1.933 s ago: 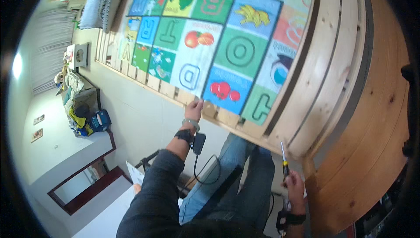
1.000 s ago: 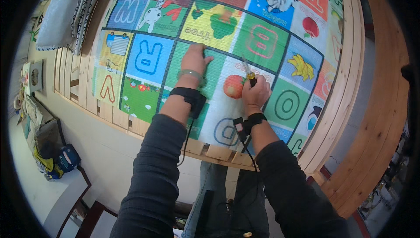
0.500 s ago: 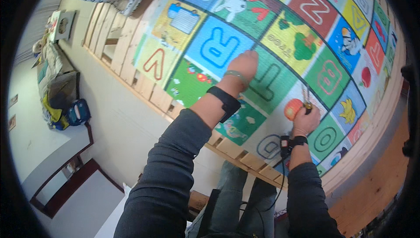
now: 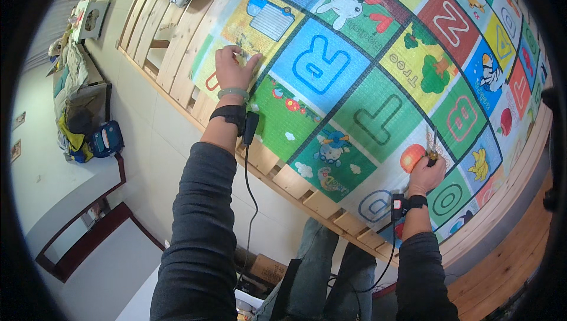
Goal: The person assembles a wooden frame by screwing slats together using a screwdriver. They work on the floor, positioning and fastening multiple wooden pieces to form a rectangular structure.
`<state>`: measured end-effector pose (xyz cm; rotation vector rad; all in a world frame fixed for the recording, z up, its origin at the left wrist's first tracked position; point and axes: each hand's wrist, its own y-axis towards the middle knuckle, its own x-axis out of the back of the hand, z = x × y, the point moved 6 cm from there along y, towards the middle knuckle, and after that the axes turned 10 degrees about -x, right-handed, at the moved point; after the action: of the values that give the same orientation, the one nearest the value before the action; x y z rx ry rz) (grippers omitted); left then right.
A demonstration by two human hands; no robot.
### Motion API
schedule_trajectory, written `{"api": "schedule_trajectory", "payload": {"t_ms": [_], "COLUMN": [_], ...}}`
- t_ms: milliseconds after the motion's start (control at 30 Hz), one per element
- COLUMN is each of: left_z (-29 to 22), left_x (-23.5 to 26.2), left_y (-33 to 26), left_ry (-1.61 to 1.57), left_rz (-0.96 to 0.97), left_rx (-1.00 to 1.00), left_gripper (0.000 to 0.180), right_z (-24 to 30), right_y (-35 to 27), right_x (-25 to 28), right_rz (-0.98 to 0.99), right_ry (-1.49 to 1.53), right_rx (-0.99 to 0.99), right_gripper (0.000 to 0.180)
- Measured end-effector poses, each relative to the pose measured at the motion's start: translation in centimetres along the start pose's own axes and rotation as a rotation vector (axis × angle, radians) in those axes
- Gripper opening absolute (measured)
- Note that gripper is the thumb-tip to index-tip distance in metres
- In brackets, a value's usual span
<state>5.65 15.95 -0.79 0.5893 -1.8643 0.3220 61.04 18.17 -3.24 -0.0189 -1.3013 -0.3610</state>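
Head view: a wooden slatted bed frame (image 4: 295,182) runs slantwise across the scene, its bare slats showing along the near edge and at the far left. Over it lies a bright play mat (image 4: 354,85) of square panels with big letters, a tree, a rabbit, fruit and other animals. To the left, pale floor, a heap of clothes and bags (image 4: 80,114) against the wall, and a dark-framed panel (image 4: 88,226) lower down; wooden flooring (image 4: 508,262) shows at the near right.

The left hand (image 4: 231,70) rests flat on the mat's far left part, fingers spread and pressed on a yellow-green panel by the mat's edge. The right hand (image 4: 426,170) sits at the mat's near right, by an apple picture, fingers closed round a thin pen-like tool (image 4: 434,141) that points away from the person. Both wrists wear black bands with cables.
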Motion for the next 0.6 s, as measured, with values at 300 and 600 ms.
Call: {"api": "schedule_trajectory", "payload": {"t_ms": [300,600], "left_z": [-2.9,-7.4], "left_x": [-4.0,-3.6], "left_y": [1.2,-4.7], "left_ry": [-0.033,-0.246], "left_rz": [-0.047,0.003], "left_rx": [-0.438,-0.556], "left_gripper": [0.069,0.051], "right_z": [-0.5,-0.6], "right_y": [-0.1,0.0], "right_x": [-0.4,-0.4], "right_rz": [0.017,0.034], "right_ry": [-0.006,-0.021], "right_rx": [-0.001,-0.054], "right_gripper": [0.023,0.020]}}
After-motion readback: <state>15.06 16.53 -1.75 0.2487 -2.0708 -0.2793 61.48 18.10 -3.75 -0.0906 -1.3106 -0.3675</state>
